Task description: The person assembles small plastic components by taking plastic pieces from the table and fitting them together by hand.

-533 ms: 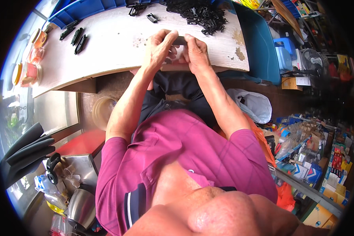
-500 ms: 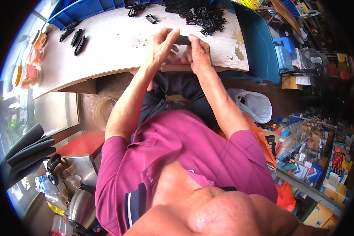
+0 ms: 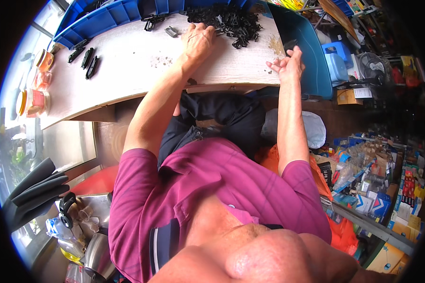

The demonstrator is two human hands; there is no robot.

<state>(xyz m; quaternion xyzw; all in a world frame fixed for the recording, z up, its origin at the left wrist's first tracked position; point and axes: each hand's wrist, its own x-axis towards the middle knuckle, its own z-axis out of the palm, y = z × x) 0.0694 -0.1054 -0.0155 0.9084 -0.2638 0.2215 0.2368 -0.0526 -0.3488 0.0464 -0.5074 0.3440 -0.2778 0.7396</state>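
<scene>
My left hand (image 3: 198,42) is at the near left edge of a heap of small black plastic parts (image 3: 233,23) on the table. Its fingers bend down toward the heap, and the fingertips are hidden, so a grip cannot be made out. My right hand (image 3: 290,66) is at the table's right end, beside the teal bin (image 3: 314,70). Its fingers are spread and it appears to hold nothing. A dark piece (image 3: 290,45) shows just beyond its fingertips, against the bin. A single dark grey clip-like part (image 3: 171,31) lies just left of my left hand.
Several black, elongated assembled pieces (image 3: 92,67) lie at the table's left, and more (image 3: 152,21) near the blue tray (image 3: 123,21) along the back. Lidded jars (image 3: 33,101) line the left edge. A white bag (image 3: 311,129) is below the table's right side.
My hands have parted from the dark piece held between them. The left has reached forward to the heap; the right has swung out to the teal bin, its fingers now spread.
</scene>
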